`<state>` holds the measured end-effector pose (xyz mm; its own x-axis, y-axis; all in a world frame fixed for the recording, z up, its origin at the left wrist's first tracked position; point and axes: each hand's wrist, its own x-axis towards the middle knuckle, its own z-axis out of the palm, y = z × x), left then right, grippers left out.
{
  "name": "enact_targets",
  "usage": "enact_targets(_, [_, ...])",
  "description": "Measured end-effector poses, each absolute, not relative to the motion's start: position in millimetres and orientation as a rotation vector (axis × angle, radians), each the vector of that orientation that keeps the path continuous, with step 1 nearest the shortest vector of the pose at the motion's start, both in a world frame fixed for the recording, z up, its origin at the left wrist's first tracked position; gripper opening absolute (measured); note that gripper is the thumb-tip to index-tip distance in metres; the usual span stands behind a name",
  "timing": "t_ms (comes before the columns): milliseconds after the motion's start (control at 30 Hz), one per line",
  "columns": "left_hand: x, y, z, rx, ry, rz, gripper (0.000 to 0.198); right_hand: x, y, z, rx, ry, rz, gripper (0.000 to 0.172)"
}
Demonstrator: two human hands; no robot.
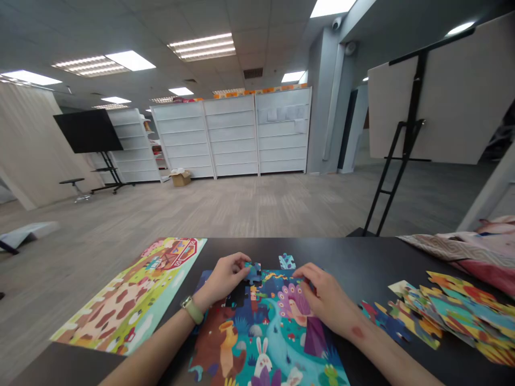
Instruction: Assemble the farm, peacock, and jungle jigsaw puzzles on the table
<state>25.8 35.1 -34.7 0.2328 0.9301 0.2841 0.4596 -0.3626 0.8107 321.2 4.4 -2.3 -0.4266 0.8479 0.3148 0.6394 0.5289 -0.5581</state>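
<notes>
Both our arms reach forward from the bottom of the view, with the left forearm [156, 346] and the right forearm [390, 356] angling inward toward each other. Our left hand [223, 279] is palm down, with its fingers [237, 261] curled and pointing right. Our right hand [324, 297] is also palm down, with its fingers [303, 272] curved and pointing left, knuckles raised. The two hands are near each other, not touching. A red mark [357, 332] shows on the skin just behind our right wrist.
</notes>
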Motion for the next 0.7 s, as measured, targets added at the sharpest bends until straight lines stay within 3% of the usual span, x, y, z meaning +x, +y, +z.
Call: enact_targets(700, [29.6,34.7,-21.3,2.247,1.310,0.920,0.015,320.3,6.7,-4.0,-1.211,-2.231,0.491,0.029])
